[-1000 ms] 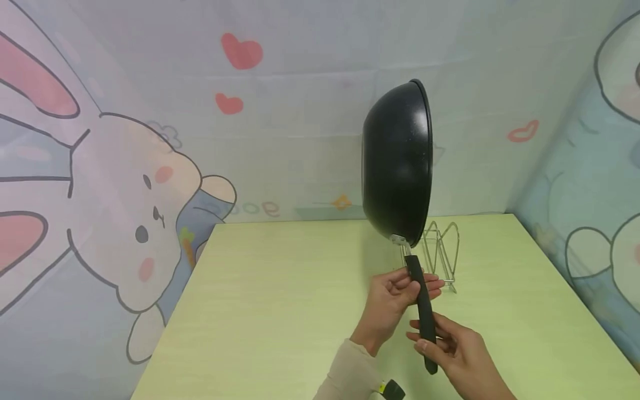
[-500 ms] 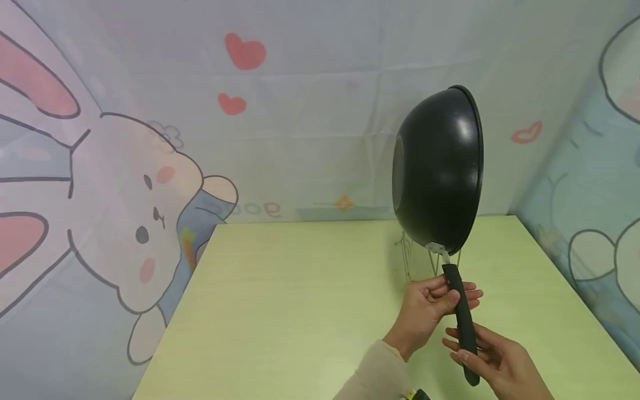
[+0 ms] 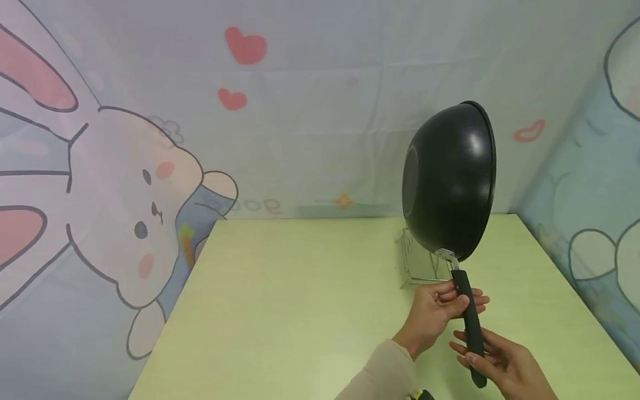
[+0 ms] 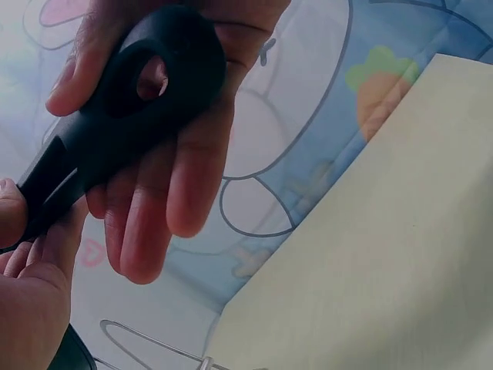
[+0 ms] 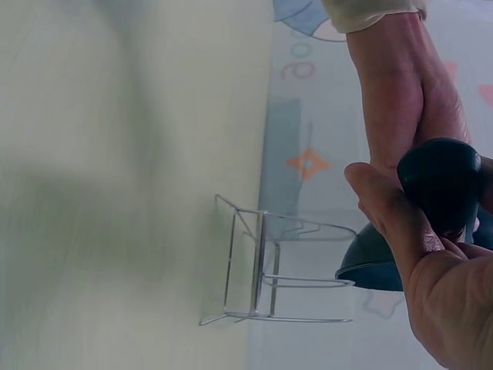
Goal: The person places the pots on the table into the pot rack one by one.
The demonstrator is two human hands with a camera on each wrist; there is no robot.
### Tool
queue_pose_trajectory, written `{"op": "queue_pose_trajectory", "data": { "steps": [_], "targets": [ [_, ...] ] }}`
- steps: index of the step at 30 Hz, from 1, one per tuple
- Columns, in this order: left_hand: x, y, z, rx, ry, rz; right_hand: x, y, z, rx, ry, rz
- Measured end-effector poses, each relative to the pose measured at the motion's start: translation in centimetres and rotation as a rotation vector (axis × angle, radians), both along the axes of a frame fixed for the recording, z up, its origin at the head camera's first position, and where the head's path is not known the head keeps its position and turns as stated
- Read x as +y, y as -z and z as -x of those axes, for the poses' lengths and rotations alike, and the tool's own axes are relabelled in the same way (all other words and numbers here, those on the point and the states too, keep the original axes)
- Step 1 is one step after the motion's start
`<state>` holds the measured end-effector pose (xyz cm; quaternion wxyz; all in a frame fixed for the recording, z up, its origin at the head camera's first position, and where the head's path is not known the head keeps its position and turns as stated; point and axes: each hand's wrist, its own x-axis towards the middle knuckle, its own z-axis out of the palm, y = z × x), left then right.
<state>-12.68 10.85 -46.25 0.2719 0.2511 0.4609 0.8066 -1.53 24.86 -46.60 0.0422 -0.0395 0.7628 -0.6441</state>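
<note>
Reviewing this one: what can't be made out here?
- Inside of the wok, head view: faces away, hidden by its outer wall.
- Wire rack, head view: partly behind the wok; left wrist view: mostly cut off by the bottom edge.
- Dark-and-yellow item, head view: cut off by the bottom edge, so unidentifiable.

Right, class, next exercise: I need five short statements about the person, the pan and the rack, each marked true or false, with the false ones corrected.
1. The left hand holds the handle nearer the pan than the right hand does. True.
2. The pan is resting on the table. False: it is held up above it.
3. The pan hides part of the wire rack in the head view. True.
4. In the head view, the pan's open side faces left. False: it faces right.
5. A pale sleeve covers the left forearm. True.
</note>
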Motion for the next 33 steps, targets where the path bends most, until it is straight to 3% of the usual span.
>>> {"op": "queue_pose_trajectory", "data": {
  "steps": [7,17,22,30,33],
  "targets": [
    [0.6,0.7,0.1,0.003,-0.015,0.03,0.4,0.8,0.0,-0.021,-0.005,0.088],
    [1.6,1.4,0.1,-0.008,-0.04,0.065,1.7,2.0,0.0,0.055,-0.108,0.234],
    [2.2,1.7,0.1,-0.013,-0.063,0.091,2.2,2.5,0.0,0.052,-0.111,0.202],
    [3.1,2.2,-0.3,-0.011,-0.13,0.14,3.2,3.9,-0.1,0.0,-0.035,0.016],
    [3.5,2.4,-0.6,-0.02,-0.159,0.184,3.6,4.6,-0.1,-0.035,-0.017,0.01]
  ]
}}
